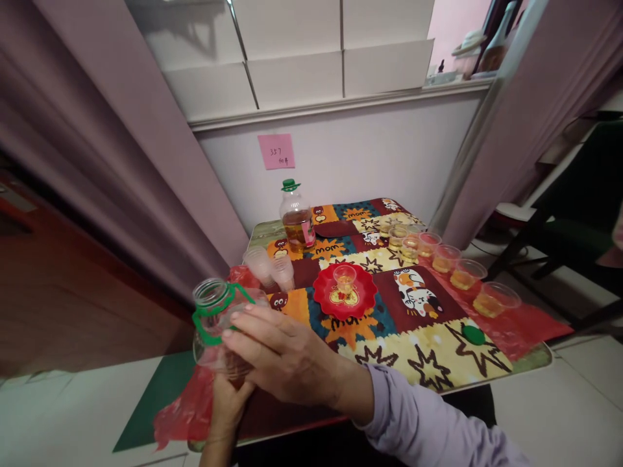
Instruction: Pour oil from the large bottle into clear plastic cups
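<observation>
Head camera shows both hands on a clear, rounded plastic jug [213, 355] with an open mouth and a green plastic collar handle [208, 338]. Its base is hidden, so I cannot tell whether it rests on the bench [267, 235]. In my judgement, the main danger is slipping: the wall looks smooth, and if one palm slides, the jug could tip to the side of the left hand, where the bench ends. Any liquid inside, which I cannot see clearly, could then spill through the open mouth. If the jug is pushed forward, it could knock the stacked clear plastic cups [283, 272] just beyond the hands. A wide swing of the right forearm could also disturb the red scalloped plate [368, 295] ahead of it.

As for the pose, the right hand [287, 357] reaches across from the right, wrist above the bench, its fingers close together and bent over the jug's shoulder beside the handle. The left hand [230, 395] comes from below, with its palm against the lower part; its fingers are mostly hidden, and how firmly they close I cannot tell.
</observation>
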Demonstrator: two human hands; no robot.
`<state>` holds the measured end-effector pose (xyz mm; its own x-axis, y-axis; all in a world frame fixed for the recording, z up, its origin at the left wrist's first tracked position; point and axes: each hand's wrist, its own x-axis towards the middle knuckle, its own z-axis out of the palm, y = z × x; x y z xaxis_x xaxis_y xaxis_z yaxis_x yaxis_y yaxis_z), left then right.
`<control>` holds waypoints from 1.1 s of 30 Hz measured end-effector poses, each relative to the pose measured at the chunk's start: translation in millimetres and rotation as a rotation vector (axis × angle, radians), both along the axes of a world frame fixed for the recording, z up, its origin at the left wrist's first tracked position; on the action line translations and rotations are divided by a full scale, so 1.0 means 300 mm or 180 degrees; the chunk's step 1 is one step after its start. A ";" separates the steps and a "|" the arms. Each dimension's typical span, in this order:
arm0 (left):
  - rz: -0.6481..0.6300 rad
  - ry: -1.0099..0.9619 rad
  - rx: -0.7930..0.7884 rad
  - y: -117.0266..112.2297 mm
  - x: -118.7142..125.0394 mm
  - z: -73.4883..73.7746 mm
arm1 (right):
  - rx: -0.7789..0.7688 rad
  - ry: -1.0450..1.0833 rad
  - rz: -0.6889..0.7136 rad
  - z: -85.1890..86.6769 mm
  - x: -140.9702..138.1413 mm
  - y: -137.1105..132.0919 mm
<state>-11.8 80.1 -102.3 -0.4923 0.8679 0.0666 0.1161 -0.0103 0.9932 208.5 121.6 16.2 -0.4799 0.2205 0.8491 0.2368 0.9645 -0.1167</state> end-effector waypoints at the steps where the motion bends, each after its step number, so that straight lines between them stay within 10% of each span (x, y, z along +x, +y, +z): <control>1: -0.0016 0.0062 -0.0030 -0.003 -0.003 -0.005 | 0.0010 0.0078 0.0031 -0.008 0.015 -0.001; 10: -0.0096 0.0085 -0.0131 -0.007 -0.011 -0.024 | -0.1694 0.0320 -0.1539 -0.244 0.387 0.225; 15: -0.0165 0.0213 -0.0143 -0.002 -0.001 -0.012 | -0.2265 -0.0340 -0.2569 -0.281 0.545 0.375; 23: -0.0110 0.0217 -0.0083 -0.001 -0.018 -0.031 | -0.2423 -0.1670 -0.2842 -0.192 0.447 0.417; 33: 0.0042 0.0257 0.0011 0.006 -0.021 -0.030 | -0.2612 -0.1441 -0.2866 -0.172 0.406 0.425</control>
